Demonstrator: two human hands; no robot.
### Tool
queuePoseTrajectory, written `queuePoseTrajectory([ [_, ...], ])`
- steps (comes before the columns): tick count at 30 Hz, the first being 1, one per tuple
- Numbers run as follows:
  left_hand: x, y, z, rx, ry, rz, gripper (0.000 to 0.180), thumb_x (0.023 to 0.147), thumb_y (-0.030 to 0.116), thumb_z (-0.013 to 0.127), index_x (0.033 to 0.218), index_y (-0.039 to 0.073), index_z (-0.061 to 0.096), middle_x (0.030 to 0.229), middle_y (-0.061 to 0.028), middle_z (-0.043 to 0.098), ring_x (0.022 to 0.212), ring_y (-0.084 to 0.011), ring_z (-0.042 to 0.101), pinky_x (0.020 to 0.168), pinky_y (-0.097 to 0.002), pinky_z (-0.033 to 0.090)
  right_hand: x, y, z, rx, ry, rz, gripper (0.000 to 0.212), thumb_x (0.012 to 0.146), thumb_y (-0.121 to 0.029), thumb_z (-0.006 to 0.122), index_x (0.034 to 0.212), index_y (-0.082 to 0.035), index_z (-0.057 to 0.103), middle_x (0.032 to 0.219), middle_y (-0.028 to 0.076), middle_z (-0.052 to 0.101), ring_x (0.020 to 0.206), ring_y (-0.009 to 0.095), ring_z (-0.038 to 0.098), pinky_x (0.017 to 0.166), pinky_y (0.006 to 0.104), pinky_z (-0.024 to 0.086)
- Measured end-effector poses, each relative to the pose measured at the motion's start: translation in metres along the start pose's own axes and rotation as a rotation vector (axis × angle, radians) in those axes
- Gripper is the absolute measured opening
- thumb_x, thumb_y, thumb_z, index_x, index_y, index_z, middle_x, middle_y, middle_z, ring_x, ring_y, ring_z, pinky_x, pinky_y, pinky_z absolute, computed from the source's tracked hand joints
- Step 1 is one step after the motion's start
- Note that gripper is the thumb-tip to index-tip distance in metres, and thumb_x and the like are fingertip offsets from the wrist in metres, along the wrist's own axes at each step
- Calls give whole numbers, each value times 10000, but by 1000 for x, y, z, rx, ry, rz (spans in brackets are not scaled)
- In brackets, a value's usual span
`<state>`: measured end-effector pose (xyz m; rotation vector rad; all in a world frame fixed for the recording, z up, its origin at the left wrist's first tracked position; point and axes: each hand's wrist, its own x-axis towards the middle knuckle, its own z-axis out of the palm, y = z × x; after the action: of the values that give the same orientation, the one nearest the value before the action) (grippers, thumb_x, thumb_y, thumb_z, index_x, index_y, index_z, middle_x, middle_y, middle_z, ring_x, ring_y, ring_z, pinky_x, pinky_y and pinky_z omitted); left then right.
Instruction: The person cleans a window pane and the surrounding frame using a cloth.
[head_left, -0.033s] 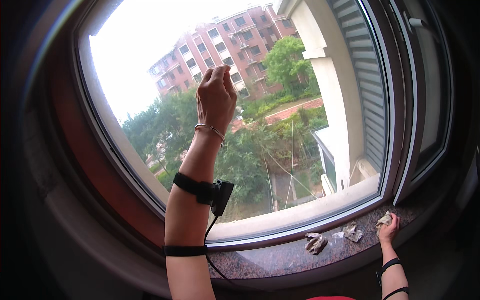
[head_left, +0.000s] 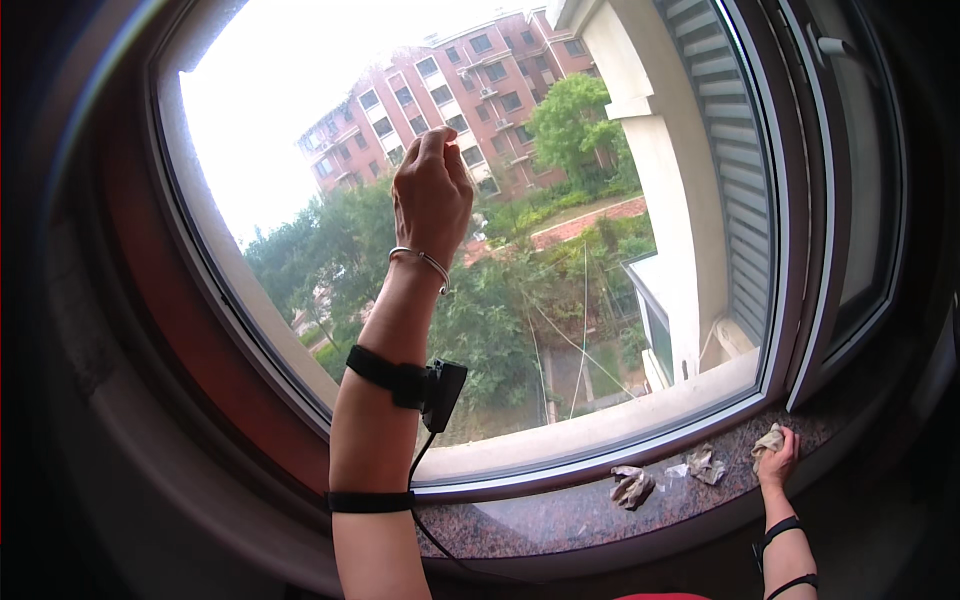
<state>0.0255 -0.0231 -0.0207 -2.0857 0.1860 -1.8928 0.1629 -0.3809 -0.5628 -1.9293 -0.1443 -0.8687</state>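
My left hand (head_left: 432,190) is raised in front of the window glass (head_left: 510,340), back toward me, with its fingers curled together. Whatever those fingers hold, if anything, is hidden. A thin silver bangle (head_left: 425,262) circles that wrist. At the lower right my right hand (head_left: 780,462) grips a crumpled greyish-white wad (head_left: 768,440) on the speckled stone sill (head_left: 540,525); paper or cloth, I cannot tell. Left of it on the sill lie two more crumpled wads (head_left: 706,464), the other one (head_left: 631,487) darker inside, and a small white scrap (head_left: 676,470).
A black strap-on box (head_left: 443,396) with a cable is on my left forearm. To the right, a window sash (head_left: 850,180) with a white handle (head_left: 837,46) stands swung open. The frame (head_left: 600,455) borders the sill. Trees and a brick building show outside.
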Motion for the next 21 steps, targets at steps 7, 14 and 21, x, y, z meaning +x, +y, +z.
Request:
queuePoseTrajectory([
  [7, 3, -3, 1, 52, 29, -2, 217, 846, 40, 576, 1054, 22, 637, 823, -140, 655, 690, -224, 643, 629, -334, 507, 3, -8, -2, 16, -17, 23, 290, 707, 30, 528, 991, -27, 554, 920, 173, 527, 909, 381, 530, 797, 443, 442],
  [14, 3, 1, -1, 20, -85, -49, 209, 845, 47, 590, 1047, 25, 640, 820, -126, 664, 685, -212, 643, 641, -324, 509, 3, -4, 0, -1, -21, 30, 294, 703, 38, 529, 988, -28, 555, 922, 170, 529, 916, 378, 531, 804, 438, 444],
  [21, 6, 8, -3, -82, -121, -232, 197, 851, 65, 596, 1039, 28, 643, 807, -121, 670, 677, -188, 639, 643, -312, 507, 1, -4, -4, 16, -11, 29, 297, 701, 20, 545, 994, -27, 557, 922, 167, 529, 902, 381, 536, 787, 433, 450],
])
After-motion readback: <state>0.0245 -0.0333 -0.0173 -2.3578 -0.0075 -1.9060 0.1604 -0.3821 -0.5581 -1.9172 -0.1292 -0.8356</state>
